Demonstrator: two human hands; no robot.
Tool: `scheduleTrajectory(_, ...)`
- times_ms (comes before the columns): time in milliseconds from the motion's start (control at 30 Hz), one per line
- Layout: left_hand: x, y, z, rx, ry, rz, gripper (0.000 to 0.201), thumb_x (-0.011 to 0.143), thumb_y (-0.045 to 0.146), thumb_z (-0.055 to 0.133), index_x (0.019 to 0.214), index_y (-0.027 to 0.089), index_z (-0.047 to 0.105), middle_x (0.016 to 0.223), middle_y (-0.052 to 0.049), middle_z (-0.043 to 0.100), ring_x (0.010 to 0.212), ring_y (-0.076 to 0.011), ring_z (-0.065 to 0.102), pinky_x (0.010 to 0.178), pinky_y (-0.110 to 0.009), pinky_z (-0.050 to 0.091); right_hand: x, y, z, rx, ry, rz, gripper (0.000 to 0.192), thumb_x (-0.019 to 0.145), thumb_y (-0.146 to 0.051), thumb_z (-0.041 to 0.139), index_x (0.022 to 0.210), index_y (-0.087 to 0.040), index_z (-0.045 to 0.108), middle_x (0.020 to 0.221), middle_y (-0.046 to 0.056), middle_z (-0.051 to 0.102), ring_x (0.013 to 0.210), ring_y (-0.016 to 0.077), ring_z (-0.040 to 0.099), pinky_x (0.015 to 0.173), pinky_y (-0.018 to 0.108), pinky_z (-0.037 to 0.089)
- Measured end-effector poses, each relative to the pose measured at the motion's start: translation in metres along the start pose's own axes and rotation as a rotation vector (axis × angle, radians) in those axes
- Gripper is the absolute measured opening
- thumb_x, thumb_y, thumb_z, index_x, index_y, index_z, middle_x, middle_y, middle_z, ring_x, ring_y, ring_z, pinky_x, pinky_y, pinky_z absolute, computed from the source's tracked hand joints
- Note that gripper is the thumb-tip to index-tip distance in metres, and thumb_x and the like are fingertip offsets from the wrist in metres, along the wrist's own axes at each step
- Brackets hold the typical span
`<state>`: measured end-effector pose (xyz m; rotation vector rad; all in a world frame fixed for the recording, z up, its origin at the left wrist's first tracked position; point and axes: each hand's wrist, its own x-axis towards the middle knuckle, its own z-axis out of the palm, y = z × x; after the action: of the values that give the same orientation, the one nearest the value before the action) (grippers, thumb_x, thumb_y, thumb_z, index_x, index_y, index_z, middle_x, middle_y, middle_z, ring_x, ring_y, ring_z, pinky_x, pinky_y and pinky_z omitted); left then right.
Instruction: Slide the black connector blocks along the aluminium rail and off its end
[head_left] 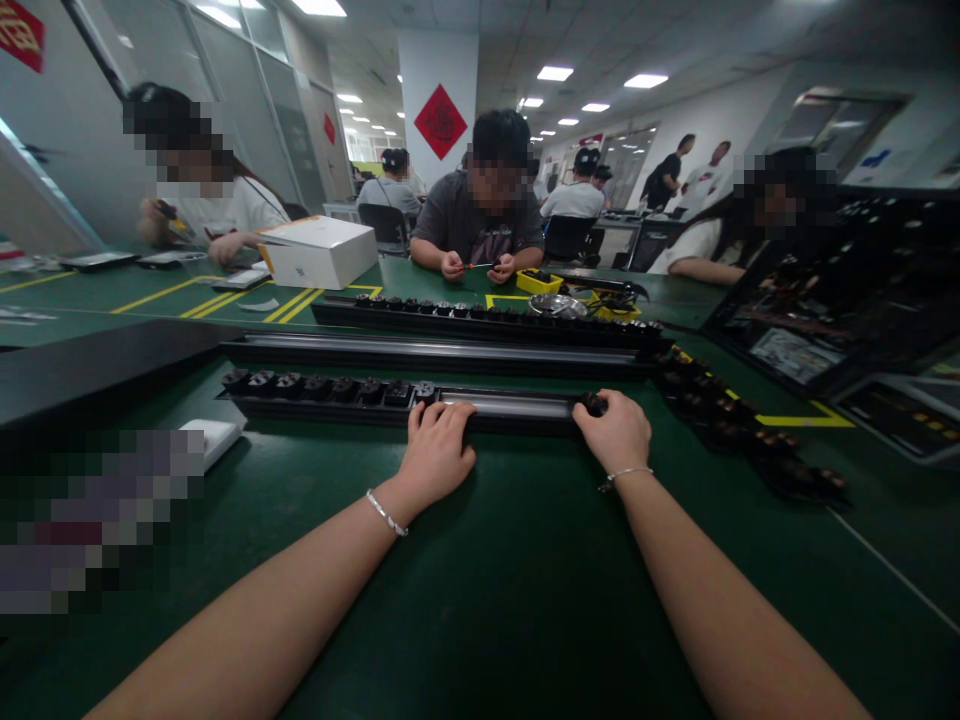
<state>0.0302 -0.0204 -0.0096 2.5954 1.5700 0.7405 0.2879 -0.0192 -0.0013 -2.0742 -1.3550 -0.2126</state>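
Note:
A long black channel rail lies across the green table in front of me. A row of black socket modules sits along its left part, and bare silvery channel shows to the right. My left hand rests its fingers over the near edge of the rail, beside the rightmost seated module, thumb held apart. At the rail's right end, my right hand is closed on a black socket module, which its fingers partly cover.
Behind lie an uncovered rail and another rail filled with modules. Several loose dark modules lie in rows at right. A white box, yellow bin and metal bowl stand farther back. People sit across and at both sides.

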Motion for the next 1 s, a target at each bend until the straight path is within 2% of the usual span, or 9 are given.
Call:
scheduleTrajectory(633, 0.000, -0.001, 0.001, -0.001, 0.008, 0.002, 0.049, 0.074, 0.022, 0.050, 0.124, 0.024, 0.048, 0.127, -0.005, 0.057, 0.121, -0.0259, 0.043, 0.111, -0.050, 0.016, 0.005, 0.011, 0.000, 0.061, -0.010, 0.041, 0.023, 0.070, -0.040, 0.052, 0.080, -0.020, 0.056, 0.089, 0.010, 0.061, 0.090, 0.0260, 0.054, 0.082, 0.037, 0.041)
scheduleTrajectory(1000, 0.000, -0.001, 0.000, -0.004, 0.002, 0.008, 0.050, 0.075, 0.021, 0.049, 0.125, 0.023, 0.047, 0.128, -0.004, 0.057, 0.121, -0.0257, 0.042, 0.111, -0.050, 0.015, 0.006, 0.012, -0.004, 0.071, -0.025, 0.138, 0.039, 0.069, -0.042, 0.053, 0.098, -0.017, 0.054, 0.101, 0.013, 0.060, 0.093, 0.0273, 0.054, 0.078, 0.037, 0.042)
